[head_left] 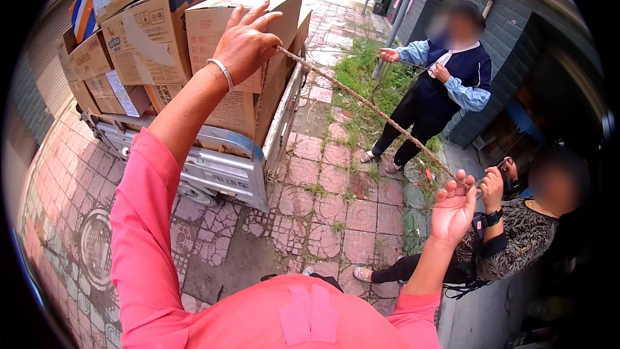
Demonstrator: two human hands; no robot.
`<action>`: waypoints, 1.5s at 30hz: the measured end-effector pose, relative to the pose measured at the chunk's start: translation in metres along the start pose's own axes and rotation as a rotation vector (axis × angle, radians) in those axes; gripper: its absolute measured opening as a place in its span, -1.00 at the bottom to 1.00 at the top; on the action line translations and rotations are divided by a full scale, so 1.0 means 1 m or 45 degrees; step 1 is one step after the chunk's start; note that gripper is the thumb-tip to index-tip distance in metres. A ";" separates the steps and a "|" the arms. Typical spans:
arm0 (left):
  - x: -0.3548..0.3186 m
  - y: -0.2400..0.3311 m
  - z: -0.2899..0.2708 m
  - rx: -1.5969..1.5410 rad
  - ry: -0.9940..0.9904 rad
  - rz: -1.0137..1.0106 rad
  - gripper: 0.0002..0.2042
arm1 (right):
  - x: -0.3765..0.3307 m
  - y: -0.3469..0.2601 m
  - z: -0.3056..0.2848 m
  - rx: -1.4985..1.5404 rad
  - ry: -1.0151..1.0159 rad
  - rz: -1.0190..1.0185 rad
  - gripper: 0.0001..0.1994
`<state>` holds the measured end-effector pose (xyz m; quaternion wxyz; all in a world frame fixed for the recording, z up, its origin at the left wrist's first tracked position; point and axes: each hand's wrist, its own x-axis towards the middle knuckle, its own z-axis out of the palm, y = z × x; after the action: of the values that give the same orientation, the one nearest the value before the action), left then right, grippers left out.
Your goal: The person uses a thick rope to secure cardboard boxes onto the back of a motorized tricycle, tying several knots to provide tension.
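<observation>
A twisted brown rope [349, 90] stretches diagonally between my two hands. My left hand [244, 42] is raised at the side of the stacked cardboard boxes [223, 22], pinching the rope between thumb and forefinger while the other fingers point up. Lower on the right, my right hand [454, 212] has its palm turned up and its fingers curled round the rope's other part. A length of rope also hangs down the box side below my left hand. The boxes fill the bed of a metal cargo cart [226, 167].
A person in a dark vest [462, 68] stands on the grassy strip, holding a thin cord. Close to my right hand, another person in a patterned top [516, 249] raises both hands. Cracked pink paving [323, 200] surrounds the cart; a grey pole [407, 0] stands beyond.
</observation>
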<state>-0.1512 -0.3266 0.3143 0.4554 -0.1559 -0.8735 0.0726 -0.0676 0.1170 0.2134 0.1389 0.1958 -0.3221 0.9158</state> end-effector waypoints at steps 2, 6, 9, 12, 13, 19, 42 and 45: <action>0.004 0.002 0.005 0.020 -0.014 -0.023 -0.92 | 0.017 0.008 -0.009 0.045 -0.035 0.025 -0.78; 0.016 -0.008 0.009 0.094 0.027 -0.011 -0.92 | 0.058 0.026 -0.016 0.061 -0.082 0.031 -0.77; 0.027 -0.012 0.009 -0.050 -0.062 0.029 -0.91 | 0.097 0.028 -0.016 0.100 -0.126 0.019 -0.69; 0.033 -0.005 0.006 -0.058 -0.027 0.074 -0.94 | 0.136 0.039 -0.020 0.153 -0.187 0.033 -0.68; 0.033 -0.003 0.006 -0.065 -0.030 0.059 -0.95 | 0.147 0.045 -0.020 0.161 -0.189 0.048 -0.68; 0.029 -0.001 0.017 0.014 0.070 0.027 -0.94 | 0.180 0.076 -0.027 0.181 -0.221 0.132 -0.69; 0.028 -0.006 0.042 -0.142 0.376 0.188 -0.93 | 0.181 0.109 -0.011 0.106 -0.073 -0.037 -0.68; 0.029 -0.005 0.043 -0.170 0.400 0.196 -0.91 | 0.173 0.116 -0.011 0.031 -0.036 0.005 -0.65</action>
<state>-0.2030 -0.3212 0.3129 0.5679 -0.2614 -0.7801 0.0239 -0.2680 0.0585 0.2210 0.1302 0.2099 -0.3133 0.9170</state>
